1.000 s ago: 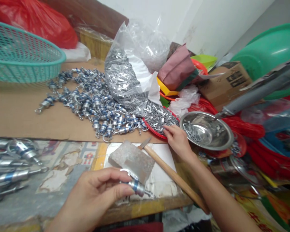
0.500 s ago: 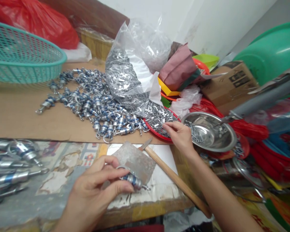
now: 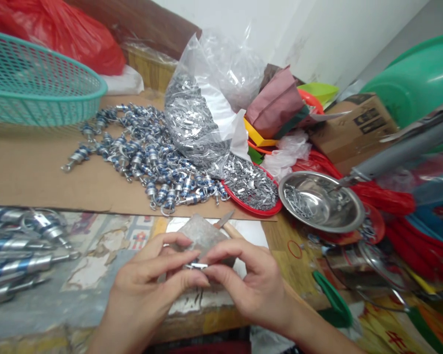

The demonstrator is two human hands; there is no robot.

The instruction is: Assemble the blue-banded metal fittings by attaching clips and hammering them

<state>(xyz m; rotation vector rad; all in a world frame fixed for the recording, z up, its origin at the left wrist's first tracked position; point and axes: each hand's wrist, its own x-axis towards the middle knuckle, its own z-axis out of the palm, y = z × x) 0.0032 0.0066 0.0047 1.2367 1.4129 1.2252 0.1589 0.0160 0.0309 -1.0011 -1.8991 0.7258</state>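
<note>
Left hand (image 3: 147,290) and right hand (image 3: 253,287), fingertips meeting over the near edge of the worktop (image 3: 96,275); both closed in a pinch, thumb against forefinger, on one small silver metal piece (image 3: 198,266) held between them just above the surface; whether more of it lies hidden behind the fingers cannot be told. Step in hand, as judged: fine fingertip fitting or aligning of the piece; the next move would call for a steady two-handed pinch and a small, exact press or turn rather than force.

Just behind the fingers, a grey flat block (image 3: 203,231); at its right corner, the blade tip of a wooden-handled tool (image 3: 227,225). Farther back, on a brown cardboard sheet (image 3: 29,177), a heap of blue-and-silver swivel fittings (image 3: 143,162); to its right, a red round tray (image 3: 243,207) heaped with small silver clips (image 3: 251,184), below the mouth of a clear plastic bag (image 3: 199,123) seemingly of the same; right of the tray, a stainless steel bowl (image 3: 335,214); at the left edge, more long silver fittings (image 3: 18,250), blurred; at the far left corner, a teal mesh basket (image 3: 33,83).
</note>
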